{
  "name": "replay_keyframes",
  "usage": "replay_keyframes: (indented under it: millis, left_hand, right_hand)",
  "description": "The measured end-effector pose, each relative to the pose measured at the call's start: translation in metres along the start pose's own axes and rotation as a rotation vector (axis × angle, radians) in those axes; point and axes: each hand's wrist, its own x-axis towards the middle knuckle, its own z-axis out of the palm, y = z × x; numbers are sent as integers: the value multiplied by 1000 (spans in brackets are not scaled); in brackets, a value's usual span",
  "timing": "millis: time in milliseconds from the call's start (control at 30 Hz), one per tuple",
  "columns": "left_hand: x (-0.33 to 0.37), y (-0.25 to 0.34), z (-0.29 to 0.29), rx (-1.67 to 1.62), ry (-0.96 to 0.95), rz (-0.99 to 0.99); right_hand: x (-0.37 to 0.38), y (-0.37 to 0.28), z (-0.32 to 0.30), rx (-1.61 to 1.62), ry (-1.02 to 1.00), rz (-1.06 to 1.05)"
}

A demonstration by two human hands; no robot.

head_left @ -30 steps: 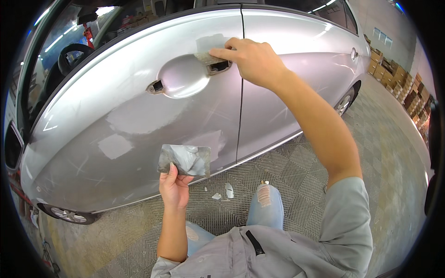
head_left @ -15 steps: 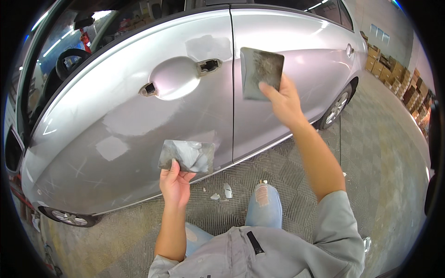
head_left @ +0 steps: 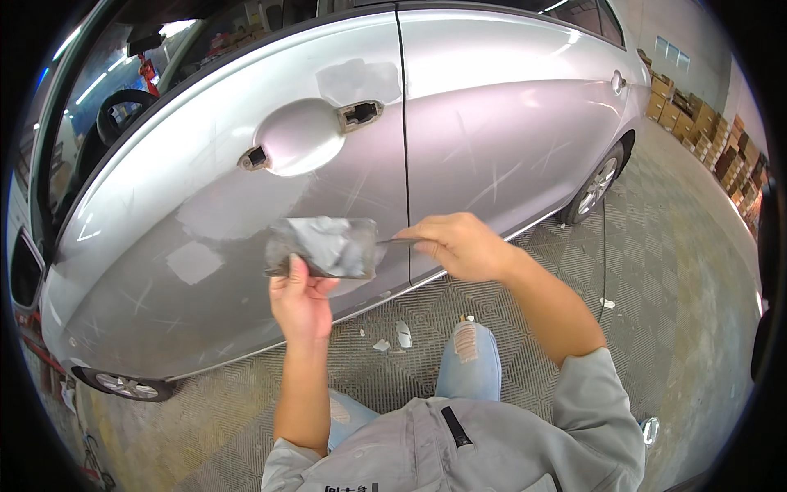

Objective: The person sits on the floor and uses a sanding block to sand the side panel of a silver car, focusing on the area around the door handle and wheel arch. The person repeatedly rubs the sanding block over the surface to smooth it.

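Observation:
My left hand (head_left: 303, 303) pinches the lower edge of a flat, smeared putty board (head_left: 282, 250), thumb on its face. A mound of grey putty (head_left: 330, 241) lies across the board. From the right, my right hand (head_left: 469, 248) grips a thin putty spreader (head_left: 397, 242), seen nearly edge-on. Its tip is at the board's right edge; whether it touches the putty I cannot tell. Behind both is a silver car's front door (head_left: 221, 320), with a large grey filler patch (head_left: 238, 211), a smaller square patch (head_left: 194, 262) and another patch (head_left: 358, 81) above the handle recess (head_left: 302, 141).
The rear door (head_left: 492, 139) carries pale scratch marks. White scraps (head_left: 403, 334) lie on the grated floor (head_left: 533, 344) by my knee (head_left: 471, 361). A dark line (head_left: 604, 262) crosses the floor near the rear wheel (head_left: 597, 187). Cardboard boxes (head_left: 697, 123) are stacked far right.
My right hand has come down from in front of the rear door to the board, turning the spreader from face-on to edge-on. My left hand has raised the board slightly, to the left.

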Motion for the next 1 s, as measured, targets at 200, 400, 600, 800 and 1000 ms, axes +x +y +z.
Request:
replay_keyframes:
  millis: [200,400,600,800,1000]
  left_hand:
    - [-6,9,-9,9,18,-21]
    - [-18,8,-20,12,2,-68]
    - [-23,14,-34,-2,23,-76]
    - [-27,17,-42,-27,41,-92]
    - [-29,15,-44,-43,6,-109]
  right_hand:
    - [62,7,-47,-382,643,164]
    - [121,8,-66,-608,668,229]
    - [136,15,-63,-686,694,149]
    - [109,35,-25,-612,782,-31]
    - [81,46,-6,-681,742,-110]
